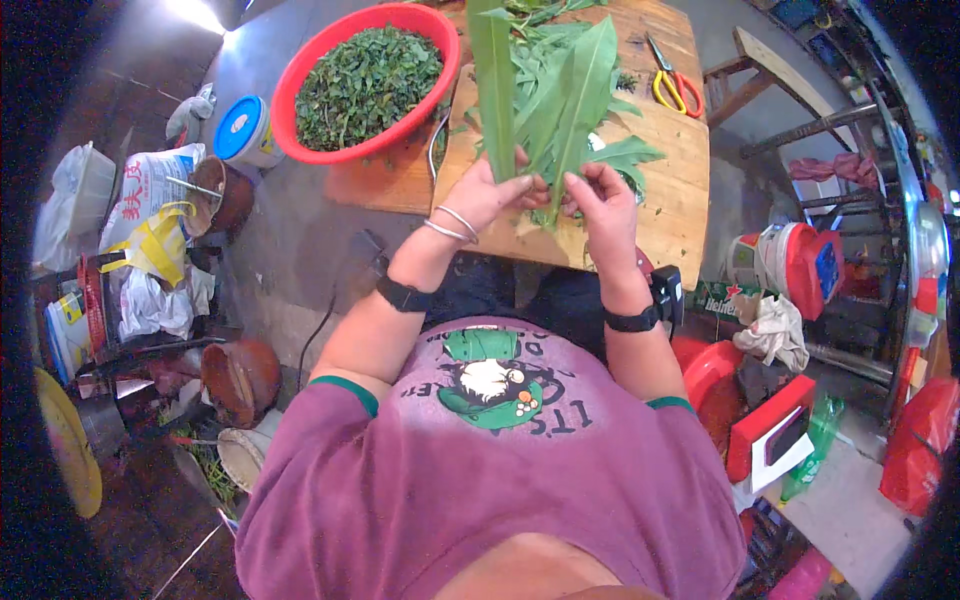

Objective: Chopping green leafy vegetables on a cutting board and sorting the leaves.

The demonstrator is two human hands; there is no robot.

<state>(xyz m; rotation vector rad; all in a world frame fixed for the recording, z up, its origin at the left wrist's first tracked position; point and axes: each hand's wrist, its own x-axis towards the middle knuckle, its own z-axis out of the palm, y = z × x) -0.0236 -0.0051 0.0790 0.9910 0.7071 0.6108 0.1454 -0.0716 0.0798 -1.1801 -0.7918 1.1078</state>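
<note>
Long green leaves (pixel 574 97) stand upright between my two hands, over a wooden board (pixel 667 202). My left hand (pixel 506 187) grips the lower ends of some of them, one a broad blade at its left. At the base of another leaf, the thumb and fingers of my right hand (pixel 600 191) are pinched together. Behind the held leaves lies a pile of loose leaves (pixel 540 52) on the board. A red plastic basin (pixel 281 112) full of cut greens (pixel 367 90) stands at the upper left. Scissors (pixel 675 90) with yellow and red handles lie at the upper right.
A lidded bucket (pixel 244 131) stands left of the basin. Bags, brown pots (pixel 240 379) and a plastic tub (pixel 82 195) crowd the left side. At the right are a wooden bench (pixel 757 67), a red-and-white bucket (pixel 784 259), a cloth (pixel 772 334) and a green bottle (pixel 814 450).
</note>
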